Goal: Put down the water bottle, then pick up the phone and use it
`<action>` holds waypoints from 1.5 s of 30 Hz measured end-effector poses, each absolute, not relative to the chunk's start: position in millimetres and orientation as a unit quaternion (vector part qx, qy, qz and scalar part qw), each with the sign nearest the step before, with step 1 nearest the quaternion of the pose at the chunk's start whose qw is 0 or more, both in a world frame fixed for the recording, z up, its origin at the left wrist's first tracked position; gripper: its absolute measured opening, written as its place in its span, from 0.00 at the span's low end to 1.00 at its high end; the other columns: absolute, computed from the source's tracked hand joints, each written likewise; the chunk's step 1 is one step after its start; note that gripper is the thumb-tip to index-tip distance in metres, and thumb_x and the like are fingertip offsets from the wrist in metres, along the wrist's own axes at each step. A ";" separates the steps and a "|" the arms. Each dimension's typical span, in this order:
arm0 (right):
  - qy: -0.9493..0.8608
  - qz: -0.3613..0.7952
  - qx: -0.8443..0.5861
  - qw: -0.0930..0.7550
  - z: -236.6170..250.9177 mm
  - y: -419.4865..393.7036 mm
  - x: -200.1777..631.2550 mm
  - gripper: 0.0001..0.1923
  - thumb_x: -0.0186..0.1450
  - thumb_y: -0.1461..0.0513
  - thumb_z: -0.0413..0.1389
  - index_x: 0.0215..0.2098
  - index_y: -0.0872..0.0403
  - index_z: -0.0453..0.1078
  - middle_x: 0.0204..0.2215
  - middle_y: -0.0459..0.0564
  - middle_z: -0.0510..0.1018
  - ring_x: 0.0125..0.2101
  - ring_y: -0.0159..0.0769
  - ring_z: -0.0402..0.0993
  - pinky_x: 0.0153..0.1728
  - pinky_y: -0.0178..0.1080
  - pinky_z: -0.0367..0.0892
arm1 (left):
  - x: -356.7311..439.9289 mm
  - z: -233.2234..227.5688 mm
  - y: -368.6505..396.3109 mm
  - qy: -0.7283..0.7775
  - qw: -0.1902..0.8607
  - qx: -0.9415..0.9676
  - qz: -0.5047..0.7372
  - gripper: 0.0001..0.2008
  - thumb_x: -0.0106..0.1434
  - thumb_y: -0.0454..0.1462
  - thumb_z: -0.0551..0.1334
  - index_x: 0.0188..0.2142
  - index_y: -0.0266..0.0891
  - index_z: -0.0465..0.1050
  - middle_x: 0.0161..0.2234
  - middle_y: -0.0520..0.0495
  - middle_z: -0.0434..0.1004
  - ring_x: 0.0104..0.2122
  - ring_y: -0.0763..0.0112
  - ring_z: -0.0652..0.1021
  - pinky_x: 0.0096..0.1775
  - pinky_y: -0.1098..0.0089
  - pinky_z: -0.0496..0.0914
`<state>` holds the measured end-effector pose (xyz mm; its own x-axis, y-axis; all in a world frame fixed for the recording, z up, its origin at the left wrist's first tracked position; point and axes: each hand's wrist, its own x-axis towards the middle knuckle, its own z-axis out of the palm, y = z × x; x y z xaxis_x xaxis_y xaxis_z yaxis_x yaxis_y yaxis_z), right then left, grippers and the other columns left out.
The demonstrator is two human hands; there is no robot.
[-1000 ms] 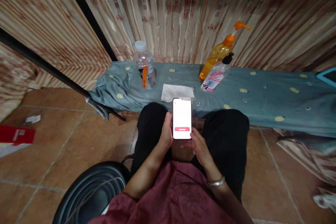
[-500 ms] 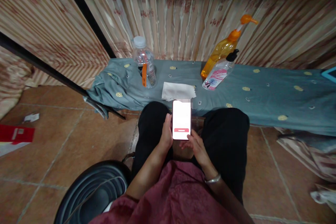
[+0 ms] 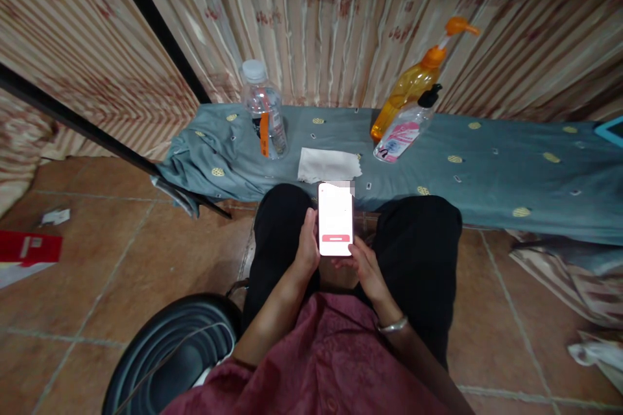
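Note:
A smartphone (image 3: 335, 217) with a bright white screen and a red button near its bottom is held upright above my lap. My left hand (image 3: 307, 245) wraps around its left edge. At the lower right corner, my right hand (image 3: 364, 264) grips the phone too, its thumb over the screen's edge and other fingers partly hidden beneath. Just beyond the phone lies a white piece of paper (image 3: 328, 165) on the bench cloth (image 3: 491, 172).
A clear bottle (image 3: 267, 118) stands at the bench's left. An orange pump bottle (image 3: 406, 94) and a clear pump bottle (image 3: 405, 133) stand to the right. Dark metal bars (image 3: 78, 120) cross the left side. A black ridged round tub (image 3: 146, 350) sits beside me on the tiled floor.
The view has shifted slightly, so the bench and bottles appear a little higher. My right thumb has moved marginally up at the phone's corner; both hands keep their places.

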<state>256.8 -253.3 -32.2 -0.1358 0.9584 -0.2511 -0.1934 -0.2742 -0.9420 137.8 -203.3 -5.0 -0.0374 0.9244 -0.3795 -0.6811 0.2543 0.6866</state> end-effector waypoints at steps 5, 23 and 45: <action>-0.396 0.635 -0.490 0.446 -28.8 -252.8 256.0 0.28 0.60 0.43 0.54 0.40 0.60 0.62 0.37 0.56 0.71 0.30 0.40 0.71 0.26 0.37 0.71 | 138.6 -2.3 -203.7 0.404 0.685 0.149 0.588 0.28 0.52 0.58 0.62 0.35 0.34 0.76 0.31 0.44 0.82 0.41 0.56 0.80 0.40 0.65 0.72; -0.346 0.657 -0.472 0.475 -27.3 -251.0 257.9 0.24 0.56 0.45 0.57 0.35 0.57 0.67 0.38 0.55 0.70 0.33 0.44 0.70 0.24 0.39 0.70 | 139.9 0.6 -202.6 0.409 0.693 0.126 0.580 0.25 0.58 0.55 0.58 0.34 0.34 0.75 0.33 0.44 0.82 0.43 0.56 0.79 0.42 0.65 0.72; -0.341 0.657 -0.479 0.472 -33.4 -249.7 259.5 0.25 0.55 0.45 0.59 0.36 0.58 0.65 0.37 0.55 0.70 0.34 0.44 0.71 0.23 0.38 0.71 | 140.7 2.8 -202.8 0.405 0.699 0.129 0.575 0.24 0.58 0.55 0.57 0.33 0.36 0.76 0.35 0.43 0.82 0.46 0.55 0.78 0.43 0.64 0.72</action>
